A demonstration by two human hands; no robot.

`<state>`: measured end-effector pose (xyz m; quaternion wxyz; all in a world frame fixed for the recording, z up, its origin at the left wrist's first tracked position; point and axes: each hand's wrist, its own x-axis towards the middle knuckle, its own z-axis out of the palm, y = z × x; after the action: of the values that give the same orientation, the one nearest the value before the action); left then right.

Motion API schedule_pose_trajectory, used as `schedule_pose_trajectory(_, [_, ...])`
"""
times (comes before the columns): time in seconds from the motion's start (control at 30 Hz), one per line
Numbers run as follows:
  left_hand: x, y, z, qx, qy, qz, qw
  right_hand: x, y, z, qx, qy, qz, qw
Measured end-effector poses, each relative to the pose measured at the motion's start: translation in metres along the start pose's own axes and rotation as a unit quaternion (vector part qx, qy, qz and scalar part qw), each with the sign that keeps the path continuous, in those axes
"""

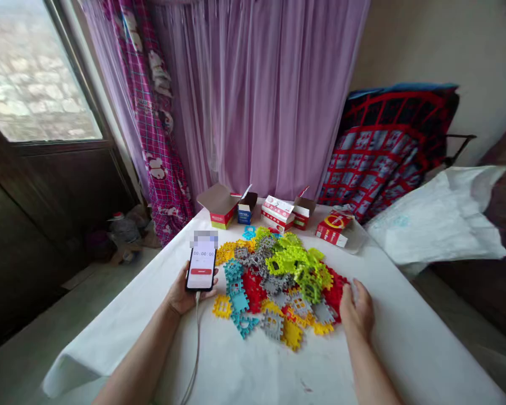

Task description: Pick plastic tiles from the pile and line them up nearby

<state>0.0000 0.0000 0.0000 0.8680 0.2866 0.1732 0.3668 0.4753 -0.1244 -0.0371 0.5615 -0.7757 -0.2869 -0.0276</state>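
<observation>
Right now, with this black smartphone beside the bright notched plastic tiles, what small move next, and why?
Probably tap the red button on the black smartphone in your left hand: its timer shows all zeros, and your right hand sits at the edge of the heap of bright notched plastic tiles.

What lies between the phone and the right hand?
In the head view, the heap of plastic tiles lies between the phone and the right hand.

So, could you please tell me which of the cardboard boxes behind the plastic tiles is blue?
The small blue-and-white box, between the open red-and-yellow box and the white stack; no other box shows blue.
</observation>
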Motion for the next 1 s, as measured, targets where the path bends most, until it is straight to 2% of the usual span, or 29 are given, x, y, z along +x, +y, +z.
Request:
schedule_pose_trajectory(0.2, [0.001, 0.002, 0.001, -0.001, 0.011, 0.006, 1.000, 0.000, 0.003, 0.001, 0.001, 0.014, -0.011, 1.000])
schedule_pose_trajectory(0.37, [0.001, 0.002, 0.011, 0.024, 0.047, 0.006, 0.999, -0.003, 0.002, 0.001, 0.002, 0.006, -0.023, 1.000])
schedule_pose_trajectory(0.53, [-0.006, 0.004, 0.017, 0.065, 0.115, 0.021, 0.991, -0.003, 0.003, 0.001, 0.000, 0.004, -0.021, 1.000])
schedule_pose_trajectory(0.63, [-0.022, 0.024, 0.019, 0.105, 0.175, 0.033, 0.978, -0.004, 0.002, 0.000, 0.003, 0.000, -0.024, 1.000])
schedule_pose_trajectory(0.67, [-0.030, 0.034, 0.020, 0.135, 0.210, 0.041, 0.967, -0.004, 0.002, 0.000, 0.005, -0.001, -0.026, 1.000])
schedule_pose_trajectory(0.7, [-0.038, 0.045, 0.021, 0.238, 0.298, 0.044, 0.923, -0.005, 0.002, 0.000, 0.007, 0.000, -0.030, 1.000])
schedule_pose_trajectory(0.73, [-0.047, 0.057, 0.023, 0.360, 0.371, 0.040, 0.855, -0.006, 0.002, 0.000, 0.008, 0.002, -0.034, 0.999])
schedule_pose_trajectory(0.77, [-0.056, 0.068, 0.025, 0.472, 0.428, 0.033, 0.770, -0.006, 0.001, 0.000, 0.008, 0.005, -0.038, 0.999])
schedule_pose_trajectory(0.8, [-0.064, 0.078, 0.027, 0.511, 0.454, 0.030, 0.729, -0.006, 0.001, 0.000, 0.008, 0.008, -0.041, 0.999])
schedule_pose_trajectory(0.87, [-0.076, 0.090, 0.030, 0.557, 0.491, 0.025, 0.669, -0.007, 0.000, 0.000, 0.004, 0.009, -0.040, 0.999])
schedule_pose_trajectory(0.93, [-0.084, 0.091, 0.033, 0.603, 0.508, 0.014, 0.616, -0.007, -0.001, -0.001, 0.003, 0.005, -0.033, 0.999])
schedule_pose_trajectory(1.0, [-0.086, 0.083, 0.033, 0.678, 0.514, -0.010, 0.525, -0.007, -0.003, -0.001, 0.004, 0.002, -0.025, 1.000])
